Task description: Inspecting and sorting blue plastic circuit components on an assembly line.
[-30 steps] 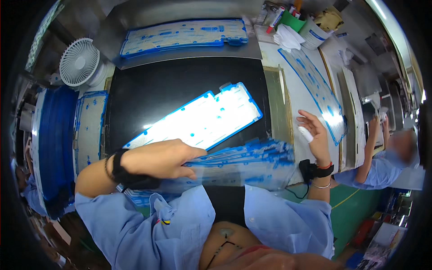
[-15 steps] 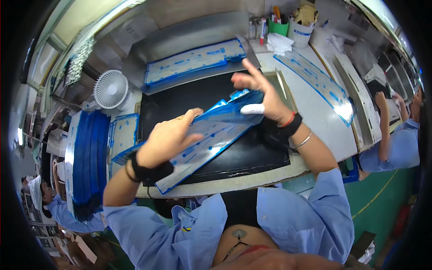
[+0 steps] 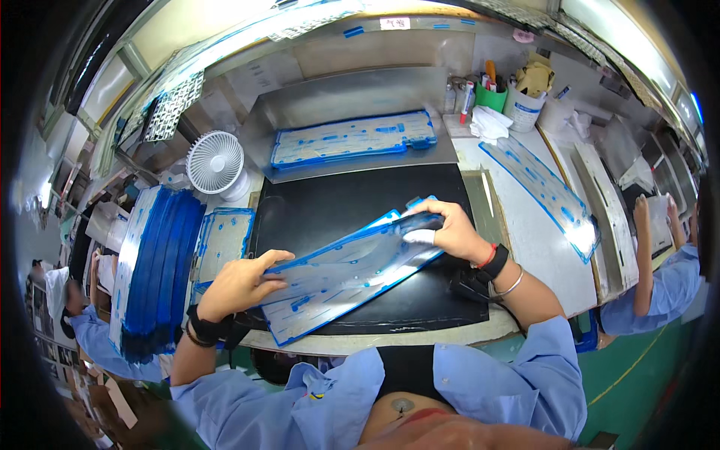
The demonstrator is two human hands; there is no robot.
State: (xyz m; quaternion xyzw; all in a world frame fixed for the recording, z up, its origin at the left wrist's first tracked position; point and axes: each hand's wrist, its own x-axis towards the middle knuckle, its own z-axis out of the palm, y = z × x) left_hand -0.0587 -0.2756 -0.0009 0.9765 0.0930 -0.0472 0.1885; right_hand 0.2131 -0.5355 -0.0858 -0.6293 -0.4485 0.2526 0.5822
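A thin, bendy, clear sheet with blue edges (image 3: 346, 261) stretches between my two hands, slightly bowed. My left hand (image 3: 238, 286) pinches its left end between thumb and fingers. My right hand (image 3: 456, 234), a white cover on the thumb, grips its bunched right end. Beneath the sheet, a flat pale panel with blue edging and blue spots (image 3: 296, 321) lies slantwise on the black mat (image 3: 360, 191). The sheet hides much of the panel, and whether the two touch along their length I cannot tell.
Blue-edged panels (image 3: 352, 142) rest on a metal stand behind the mat. A tall blue stack (image 3: 161, 270) and a white fan (image 3: 216, 165) are at left. Another panel (image 3: 544, 191) lies at right, near a crumpled white cloth (image 3: 491, 122). Co-workers sit on both sides.
My right hand's spread fingers have closed on the sheet's right end. The dark blue sheet, bunched before, now spreads out flatter between my hands. The view has tilted upward.
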